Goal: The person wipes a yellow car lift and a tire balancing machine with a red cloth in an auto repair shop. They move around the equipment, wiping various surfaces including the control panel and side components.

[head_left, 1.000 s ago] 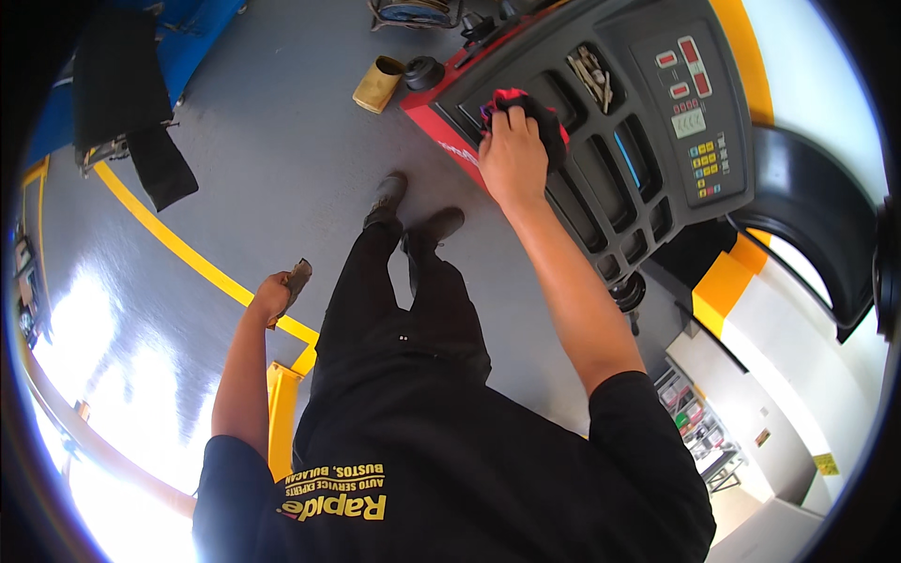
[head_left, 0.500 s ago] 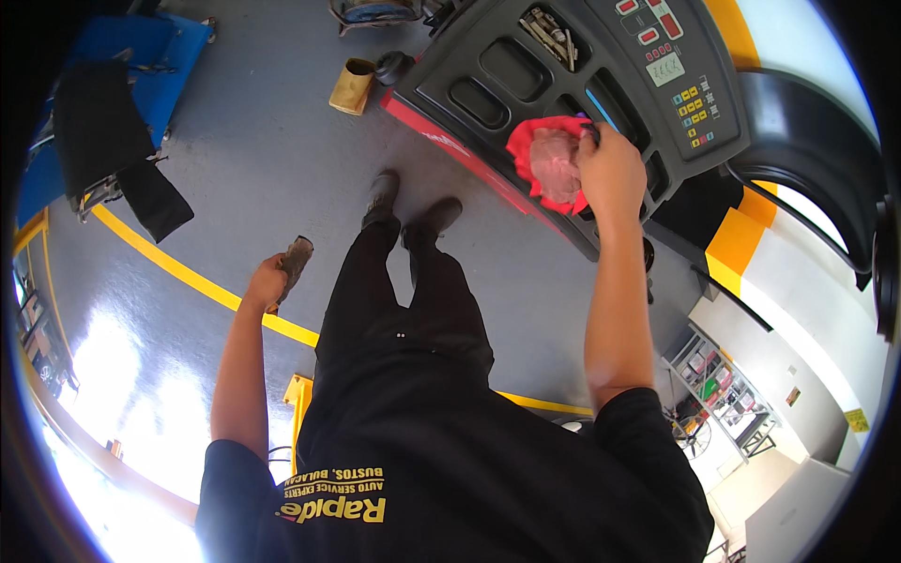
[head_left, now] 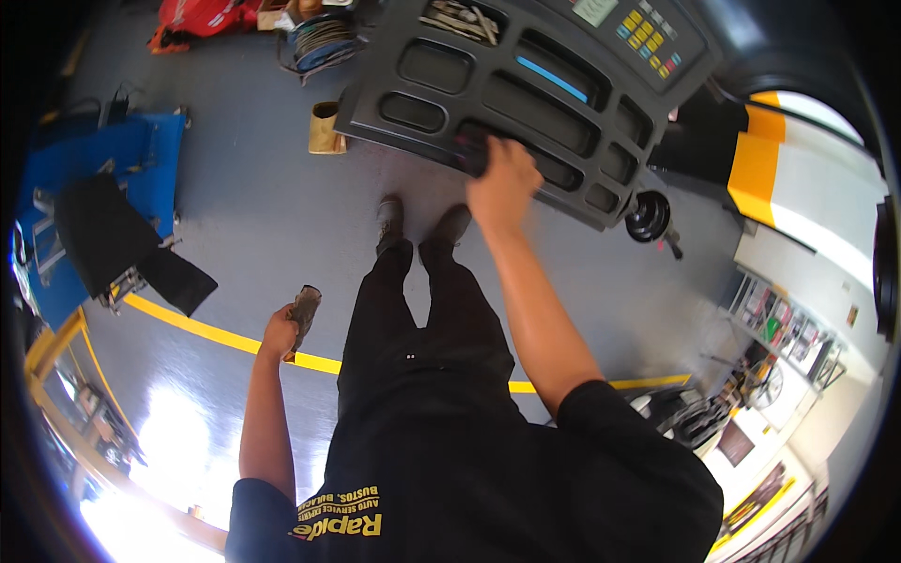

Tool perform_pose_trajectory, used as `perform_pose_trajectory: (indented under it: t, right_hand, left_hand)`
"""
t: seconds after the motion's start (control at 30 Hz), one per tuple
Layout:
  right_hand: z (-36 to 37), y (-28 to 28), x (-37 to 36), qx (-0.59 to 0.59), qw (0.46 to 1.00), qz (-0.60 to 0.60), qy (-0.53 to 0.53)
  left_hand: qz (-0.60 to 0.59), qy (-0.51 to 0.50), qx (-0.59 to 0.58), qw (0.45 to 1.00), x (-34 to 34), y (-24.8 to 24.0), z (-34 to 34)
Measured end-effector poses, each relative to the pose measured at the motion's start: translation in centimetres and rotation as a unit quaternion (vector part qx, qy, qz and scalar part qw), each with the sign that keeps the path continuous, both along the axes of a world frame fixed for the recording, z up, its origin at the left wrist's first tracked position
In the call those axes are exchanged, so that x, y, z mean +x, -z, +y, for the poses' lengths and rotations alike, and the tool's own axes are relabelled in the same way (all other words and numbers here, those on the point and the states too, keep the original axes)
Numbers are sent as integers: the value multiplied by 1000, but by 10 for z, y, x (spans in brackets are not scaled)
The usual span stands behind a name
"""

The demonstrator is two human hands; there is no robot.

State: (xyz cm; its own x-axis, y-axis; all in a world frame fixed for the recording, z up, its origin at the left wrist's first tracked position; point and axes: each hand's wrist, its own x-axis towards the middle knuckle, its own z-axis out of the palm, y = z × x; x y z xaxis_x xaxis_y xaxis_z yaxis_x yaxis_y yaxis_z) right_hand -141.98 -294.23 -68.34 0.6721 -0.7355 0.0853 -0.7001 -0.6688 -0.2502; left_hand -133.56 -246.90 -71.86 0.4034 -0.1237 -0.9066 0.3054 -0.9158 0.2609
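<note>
My right hand (head_left: pixel 504 188) is closed round a small black thing (head_left: pixel 474 155), blurred by motion, at the near edge of a wheel balancer's black tray top (head_left: pixel 375 136). I cannot make out its kind, or whether it touches the tray. My left hand (head_left: pixel 280 333) hangs low over the floor at my left side, fingers wrapped round a grey-brown, oblong, worn-looking thing (head_left: pixel 304 311). It stands well apart from the machine.
Small metal pieces (head_left: pixel 462 21) lie in one tray compartment, and a blue strip (head_left: pixel 552 79) in another. The balancer's shaft (head_left: pixel 649 218) sticks out on the right. A brown container (head_left: pixel 326 131) and a cable reel (head_left: pixel 319 45) stand on the floor. Blue equipment (head_left: pixel 150 159) is at left.
My right hand has moved left over the tray toward its near edge. The red cloth seen with it before no longer shows. My left hand keeps its hold. The whole view has shifted.
</note>
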Motion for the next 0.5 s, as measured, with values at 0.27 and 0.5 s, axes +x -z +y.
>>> perform_pose_trajectory:
  t: [0.27,0.5]
  right_hand:
    - [-69,-63,13,348,923,151,-66]
    - [-70,-58,-57,25,993,-3,117]
  left_hand:
    - [18,19,-25,999,12,-13,-32]
    - [25,25,-16,999,20,0,-32]
